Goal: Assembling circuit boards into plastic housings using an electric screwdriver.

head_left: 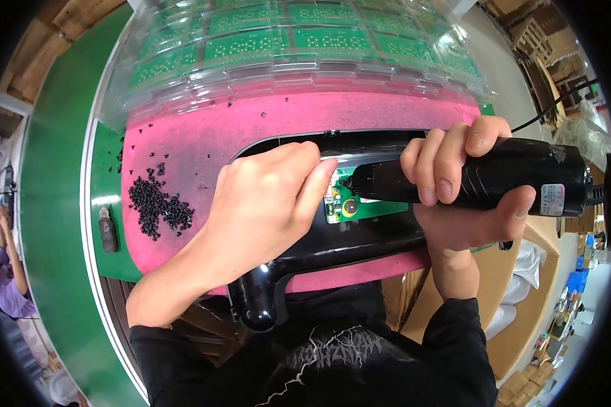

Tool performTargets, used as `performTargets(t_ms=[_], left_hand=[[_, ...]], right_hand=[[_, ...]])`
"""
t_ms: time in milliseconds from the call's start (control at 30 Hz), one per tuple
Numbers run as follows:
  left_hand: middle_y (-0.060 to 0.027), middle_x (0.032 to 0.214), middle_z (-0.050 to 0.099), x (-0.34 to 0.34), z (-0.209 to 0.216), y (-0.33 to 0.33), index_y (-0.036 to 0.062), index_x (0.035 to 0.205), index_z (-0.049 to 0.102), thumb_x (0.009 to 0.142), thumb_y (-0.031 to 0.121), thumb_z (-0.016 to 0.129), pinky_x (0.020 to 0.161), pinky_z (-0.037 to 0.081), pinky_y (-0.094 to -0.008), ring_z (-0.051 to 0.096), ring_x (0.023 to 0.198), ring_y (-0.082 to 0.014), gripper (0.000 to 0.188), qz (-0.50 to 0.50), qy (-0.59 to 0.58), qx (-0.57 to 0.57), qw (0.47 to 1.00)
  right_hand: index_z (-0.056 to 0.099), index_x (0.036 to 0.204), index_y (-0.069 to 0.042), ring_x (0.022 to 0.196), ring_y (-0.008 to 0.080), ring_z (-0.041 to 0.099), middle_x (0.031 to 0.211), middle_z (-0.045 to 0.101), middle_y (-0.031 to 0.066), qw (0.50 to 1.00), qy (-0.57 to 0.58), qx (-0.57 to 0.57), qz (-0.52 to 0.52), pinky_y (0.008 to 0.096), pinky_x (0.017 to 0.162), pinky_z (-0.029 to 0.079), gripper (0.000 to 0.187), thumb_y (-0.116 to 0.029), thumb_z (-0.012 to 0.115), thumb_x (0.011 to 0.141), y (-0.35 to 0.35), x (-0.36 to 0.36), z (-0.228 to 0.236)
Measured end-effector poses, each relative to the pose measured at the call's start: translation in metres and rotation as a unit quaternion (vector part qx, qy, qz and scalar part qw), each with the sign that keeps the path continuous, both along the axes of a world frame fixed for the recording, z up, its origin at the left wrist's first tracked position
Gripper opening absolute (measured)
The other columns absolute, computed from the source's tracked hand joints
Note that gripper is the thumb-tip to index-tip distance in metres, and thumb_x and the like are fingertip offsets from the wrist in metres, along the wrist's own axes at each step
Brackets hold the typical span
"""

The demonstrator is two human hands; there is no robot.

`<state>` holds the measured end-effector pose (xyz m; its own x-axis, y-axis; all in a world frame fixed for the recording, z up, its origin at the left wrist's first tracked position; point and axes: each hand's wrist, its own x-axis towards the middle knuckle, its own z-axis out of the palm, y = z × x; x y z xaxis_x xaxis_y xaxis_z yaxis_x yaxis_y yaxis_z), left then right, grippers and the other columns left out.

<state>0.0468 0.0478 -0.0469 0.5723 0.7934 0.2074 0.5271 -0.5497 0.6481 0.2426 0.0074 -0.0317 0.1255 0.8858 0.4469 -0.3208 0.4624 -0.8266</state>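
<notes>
My right hand (pixel 465 180) is wrapped round a black electric screwdriver (pixel 523 166), held level with its tip pointing left. That tip meets a green circuit board (pixel 349 211), which has a round yellow-rimmed part near its lower left. Under the board lies a glossy black plastic housing (pixel 360 247) with a rounded stub at its near left end. Closed over the board's left side is my left hand (pixel 271 186), thumb and forefinger pressed together beside the screwdriver tip. What those fingers hold, if anything, is hidden. The screw head cannot be seen clearly.
Small black screws (pixel 159 207) lie in a pile on the pink mat (pixel 176 142). Clear plastic trays (pixel 244 51) of green boards are stacked behind it. A dark small tool (pixel 107 230) lies left. A cardboard box (pixel 533 298) with white bags stands right. Another person (pixel 12 292) is far left.
</notes>
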Motion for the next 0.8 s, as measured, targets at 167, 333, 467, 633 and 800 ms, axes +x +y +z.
performTargets(t_ms=[167,333,467,633,800], left_hand=[[-0.0174,0.074,0.060,-0.003,-0.017,0.003,-0.0041,0.085,0.061,0.088,0.004,0.064,0.062,0.048,-0.0408,0.061,0.069,-0.0364,0.009,-0.008,-0.067,0.022,0.997],[-0.0180,0.079,0.063,-0.008,-0.025,0.005,-0.0036,0.089,0.063,0.085,0.005,0.066,0.063,0.049,-0.0432,0.063,0.074,-0.0391,0.010,-0.026,-0.063,0.044,0.997],[-0.0165,0.077,0.064,-0.009,-0.013,0.004,-0.0010,0.086,0.066,0.085,0.010,0.065,0.063,0.051,-0.0464,0.064,0.072,-0.0380,0.011,-0.052,-0.023,0.010,0.998],[-0.0151,0.077,0.064,-0.008,-0.014,0.003,0.0000,0.084,0.068,0.080,0.012,0.073,0.063,0.050,-0.0439,0.063,0.072,-0.0375,0.014,-0.056,-0.015,-0.005,0.998],[-0.0138,0.076,0.066,-0.007,-0.017,0.005,-0.0002,0.082,0.069,0.078,0.016,0.076,0.063,0.051,-0.0412,0.064,0.070,-0.0352,0.018,-0.076,0.003,0.004,0.997]], right_hand=[[0.044,0.095,-0.010,0.049,0.0106,0.043,0.061,0.047,-0.0017,0.996,-0.094,-0.002,-0.010,0.0277,0.054,0.038,0.054,-0.061,0.059,0.087,0.010,-0.017,0.006],[0.045,0.097,-0.005,0.046,0.0104,0.040,0.057,0.044,-0.0006,0.983,-0.179,0.009,0.033,0.0262,0.047,0.036,0.046,-0.046,0.063,0.087,0.028,-0.021,0.010],[0.046,0.099,-0.005,0.046,0.0105,0.042,0.057,0.044,-0.0002,0.983,-0.177,-0.001,0.052,0.0265,0.046,0.037,0.050,-0.049,0.065,0.086,0.028,-0.026,0.009],[0.046,0.100,-0.005,0.047,0.0097,0.040,0.056,0.044,-0.0016,0.989,-0.145,-0.014,0.018,0.0259,0.048,0.034,0.058,-0.060,0.060,0.086,0.018,-0.028,0.011],[0.048,0.103,-0.008,0.050,0.0096,0.043,0.061,0.047,-0.0027,0.994,0.014,0.058,0.088,0.0270,0.053,0.036,0.057,-0.062,0.056,0.088,0.009,-0.006,0.006]])
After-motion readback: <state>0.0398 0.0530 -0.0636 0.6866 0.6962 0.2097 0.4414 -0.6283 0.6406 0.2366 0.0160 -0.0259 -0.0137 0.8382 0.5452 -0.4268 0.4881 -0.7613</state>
